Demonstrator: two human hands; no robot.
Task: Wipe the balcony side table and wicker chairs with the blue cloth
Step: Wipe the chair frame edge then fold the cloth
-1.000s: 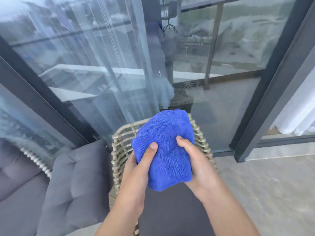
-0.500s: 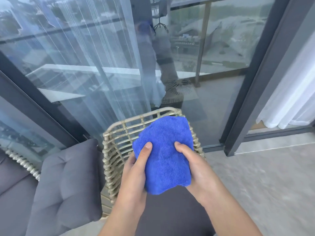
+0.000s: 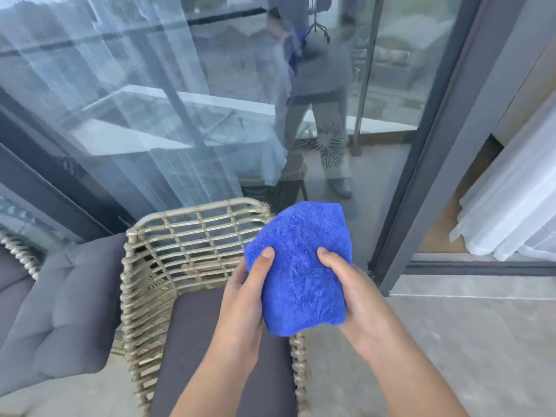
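Both hands grip the folded blue cloth (image 3: 301, 269): the left hand (image 3: 243, 299) pinches its left edge with the thumb on top, and the right hand (image 3: 352, 293) curls round its right side the same way. The cloth hangs above the right rear corner of the wicker chair (image 3: 186, 242), not touching the weave. A second cushioned chair (image 3: 63, 302) sits just beside it on the left; no side table shows. The open weave could snag the microfibre if it is dragged hard, and a bunched cloth would likely skip the gaps between strands. Compared with half a second ago, the view has dipped and swung left, so more of the backrest and the dark seat cushion (image 3: 210, 341) show, and the cloth lies further right of the backrest.
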